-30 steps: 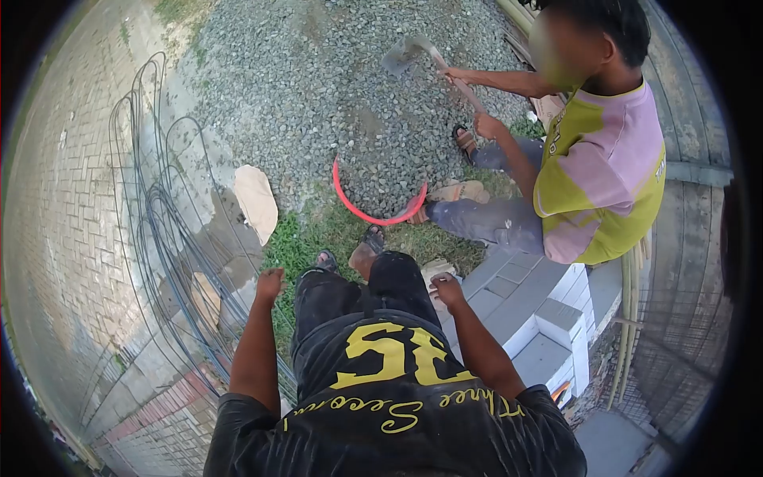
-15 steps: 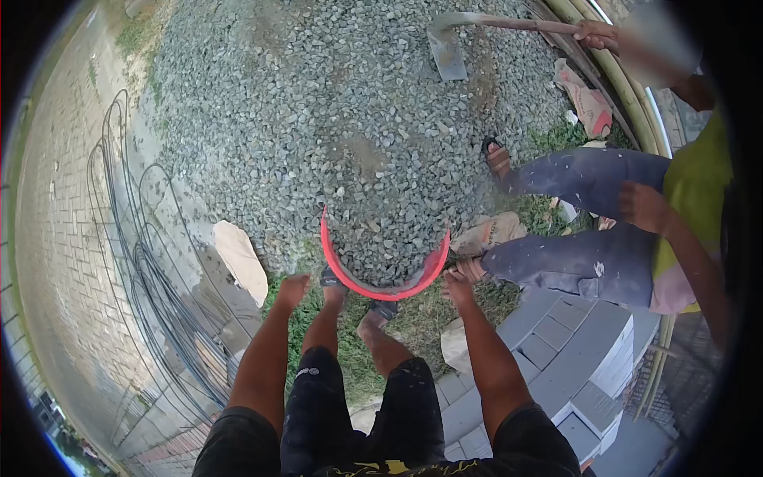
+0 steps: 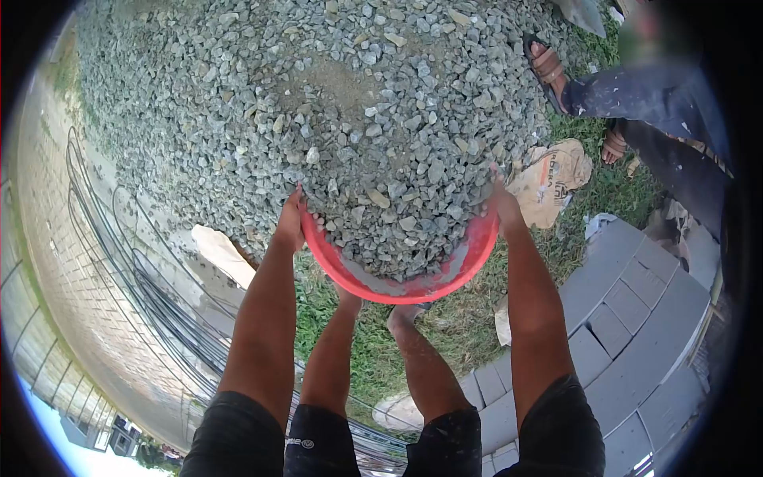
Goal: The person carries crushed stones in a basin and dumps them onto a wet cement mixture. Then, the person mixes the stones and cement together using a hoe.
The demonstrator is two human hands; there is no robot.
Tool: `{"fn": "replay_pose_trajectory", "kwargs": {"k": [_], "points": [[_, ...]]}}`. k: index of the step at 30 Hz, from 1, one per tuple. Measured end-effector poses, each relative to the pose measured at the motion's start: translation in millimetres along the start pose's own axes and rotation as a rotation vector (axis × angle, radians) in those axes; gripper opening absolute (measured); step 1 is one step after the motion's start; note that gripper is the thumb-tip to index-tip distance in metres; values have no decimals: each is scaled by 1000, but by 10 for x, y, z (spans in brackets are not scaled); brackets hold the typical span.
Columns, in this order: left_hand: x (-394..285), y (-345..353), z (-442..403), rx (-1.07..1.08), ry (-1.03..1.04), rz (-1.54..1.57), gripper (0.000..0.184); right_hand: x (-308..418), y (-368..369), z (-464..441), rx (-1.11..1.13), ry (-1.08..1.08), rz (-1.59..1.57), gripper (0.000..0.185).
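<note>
A red basin lies against the gravel heap, its near rim curving toward my legs and its far side buried or hidden under stones. Grey gravel fills the part I can see. My left hand grips the basin's left edge, thumb toward the stones. On the opposite edge, my right hand is closed around the rim, its fingertips partly hidden by the basin and gravel.
Another person's sandalled foot stands on the gravel at right, near a shovel blade. A torn paper bag lies beside my right hand. Grey blocks are stacked at lower right; bent rods lie left.
Both my hands have moved forward from beside the basin onto its rim. My view has come closer to the gravel. The other person's shovel and legs now appear farther toward the upper right.
</note>
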State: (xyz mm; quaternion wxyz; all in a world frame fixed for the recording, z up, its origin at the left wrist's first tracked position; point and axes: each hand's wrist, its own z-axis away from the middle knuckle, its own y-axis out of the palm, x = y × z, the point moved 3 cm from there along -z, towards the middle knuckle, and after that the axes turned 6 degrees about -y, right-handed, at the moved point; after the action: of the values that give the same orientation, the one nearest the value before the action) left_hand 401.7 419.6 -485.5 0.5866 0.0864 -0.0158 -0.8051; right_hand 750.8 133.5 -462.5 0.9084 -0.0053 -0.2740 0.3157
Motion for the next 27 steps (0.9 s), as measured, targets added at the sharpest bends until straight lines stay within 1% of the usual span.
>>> {"fn": "replay_pose_trajectory", "kwargs": {"k": [3,4,5,6,7,8,9,10,11,12,13,15,16,17,18,20,22,24,26,27], "points": [[18,143,60,1,-2,48,50,-139,25,-65,85,4,-53,55],[89,154,45,8,3,35,50,-183,-20,-91,130,-12,-93,57],[128,203,124,-109,60,-1,50,-160,62,51,-24,-48,55,61],[146,277,207,-219,127,-31,50,-177,125,162,-99,-173,174,63],[206,308,244,-282,204,-29,43,-219,177,310,-181,-296,289,65],[279,288,274,-348,286,-23,40,-228,255,531,-198,-297,263,65],[326,266,344,-363,467,-202,37,-257,314,752,-213,-297,238,65],[351,280,452,-378,647,-380,35,-302,336,930,-197,-342,248,64],[329,365,669,-365,627,-328,34,-362,351,1097,-185,-380,258,62],[335,416,890,-354,599,-280,32,-379,360,1303,-205,-391,249,57],[393,256,951,-300,611,-333,27,-370,342,1554,-224,-392,244,52],[389,207,1350,-240,575,-370,22,-254,280,2117,-205,-338,178,39],[336,373,1798,-232,531,-348,23,-347,255,2325,-209,-323,38,34],[379,386,2089,-231,503,-274,20,-463,233,2572,-217,-304,-109,29],[415,390,2373,-226,478,-203,17,-521,168,2830,-234,-274,-114,27],[394,574,3164,-216,451,-217,15,-529,36,3399,-233,-240,-147,25],[392,604,3833,-163,447,-278,14,-478,-107,4029,-249,-247,-223,26],[351,768,4494,-209,495,-329,13,-261,-281,4617,-321,-293,-310,26],[255,1009,5126,-104,645,-554,14,11,-486,5190,-232,-295,-333,31],[264,1084,5341,-75,675,-527,15,138,-658,5473,-300,-338,-372,31]]}}
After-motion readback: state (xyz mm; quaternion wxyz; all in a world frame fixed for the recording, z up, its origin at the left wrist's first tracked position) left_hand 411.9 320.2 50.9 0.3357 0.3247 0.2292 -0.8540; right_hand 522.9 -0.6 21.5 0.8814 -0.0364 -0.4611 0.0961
